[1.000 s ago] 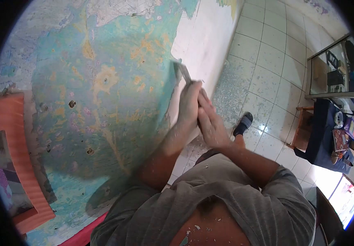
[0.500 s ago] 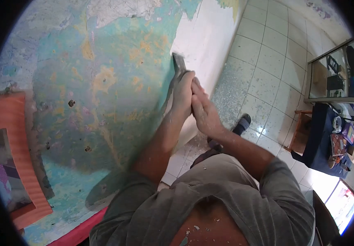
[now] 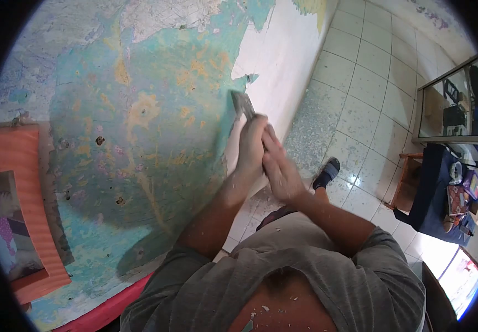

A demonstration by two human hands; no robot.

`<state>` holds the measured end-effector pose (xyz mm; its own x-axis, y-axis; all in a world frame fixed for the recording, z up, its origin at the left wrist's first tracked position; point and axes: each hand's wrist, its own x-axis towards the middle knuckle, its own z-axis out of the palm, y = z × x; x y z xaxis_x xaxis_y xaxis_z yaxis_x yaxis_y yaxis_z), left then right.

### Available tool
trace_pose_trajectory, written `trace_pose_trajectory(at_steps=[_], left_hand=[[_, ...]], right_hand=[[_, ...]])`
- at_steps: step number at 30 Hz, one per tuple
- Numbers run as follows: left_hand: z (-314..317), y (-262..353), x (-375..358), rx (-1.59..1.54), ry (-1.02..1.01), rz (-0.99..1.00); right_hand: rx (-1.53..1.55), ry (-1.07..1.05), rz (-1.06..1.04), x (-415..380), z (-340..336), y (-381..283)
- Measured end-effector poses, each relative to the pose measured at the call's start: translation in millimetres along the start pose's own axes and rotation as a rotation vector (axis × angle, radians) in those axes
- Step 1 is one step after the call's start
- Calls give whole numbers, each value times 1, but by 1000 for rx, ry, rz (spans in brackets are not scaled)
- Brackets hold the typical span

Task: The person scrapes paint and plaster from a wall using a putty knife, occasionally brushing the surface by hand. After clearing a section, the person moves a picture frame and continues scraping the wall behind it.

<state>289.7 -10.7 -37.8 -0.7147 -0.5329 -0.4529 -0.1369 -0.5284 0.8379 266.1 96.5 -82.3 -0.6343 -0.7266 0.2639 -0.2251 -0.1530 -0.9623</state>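
Your left hand (image 3: 251,144) is closed around the scraper (image 3: 243,105), with the flat metal blade sticking out beyond your fingers. Your right hand (image 3: 283,174) is pressed up against the left, just below the blade — whether it grips the handle too, you can't tell from here, since the palms hide it.

The scraper is over the wall (image 3: 167,130), its tip at the ragged edge where turquoise paint meets the white area (image 3: 275,61); firm contact is hard to confirm. The white area runs above and to the right of the scraper, and a small jagged tag of paint (image 3: 250,78) shows just above the blade. Flakes (image 3: 312,119) litter the tiled floor (image 3: 355,105) to the right of the scraper, and the orange frame (image 3: 55,238) is well apart, to its lower left.

You look to be partway through scraping paint along that edge, with plenty of turquoise remaining left of the scraper. The next move seems to call for seating the blade low under the edge and pushing with both arms — steadily, at a shallow angle, so it lifts paint without gouging.
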Motion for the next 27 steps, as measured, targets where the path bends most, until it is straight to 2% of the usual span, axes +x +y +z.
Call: trace_pose_trajectory(at_steps=[1, 2, 4, 8, 10, 12, 15, 17, 19, 21, 25, 27], left_hand=[[3, 5, 13, -2, 1, 0], [7, 10, 28, 9, 27, 0], [17, 23, 49, 63, 38, -27], [28, 15, 35, 5, 20, -16], [23, 2, 11, 0, 50, -43], [15, -8, 9, 6, 69, -44], [17, 9, 52, 38, 112, -49], [25, 13, 53, 32, 121, -30], [32, 9, 50, 14, 153, -10], [24, -4, 34, 19, 118, -15], [13, -11, 19, 75, 72, 80], [1, 3, 67, -20, 71, 11]], right_hand=[[-251, 84, -191, 13, 0, 10], [-250, 81, -189, 22, -2, 12], [193, -28, 243, 38, -9, 9], [219, -2, 266, 22, -20, -6], [60, 14, 93, 0, -21, -18], [92, -5, 92, 5, -17, -9], [90, -29, 158, 29, -15, 7], [247, -66, 276, 35, -19, 18], [212, -39, 257, 27, -21, 17], [86, 11, 93, 16, -21, 9], [129, -12, 108, 4, -15, 1], [23, 9, 15, 40, -15, 17]])
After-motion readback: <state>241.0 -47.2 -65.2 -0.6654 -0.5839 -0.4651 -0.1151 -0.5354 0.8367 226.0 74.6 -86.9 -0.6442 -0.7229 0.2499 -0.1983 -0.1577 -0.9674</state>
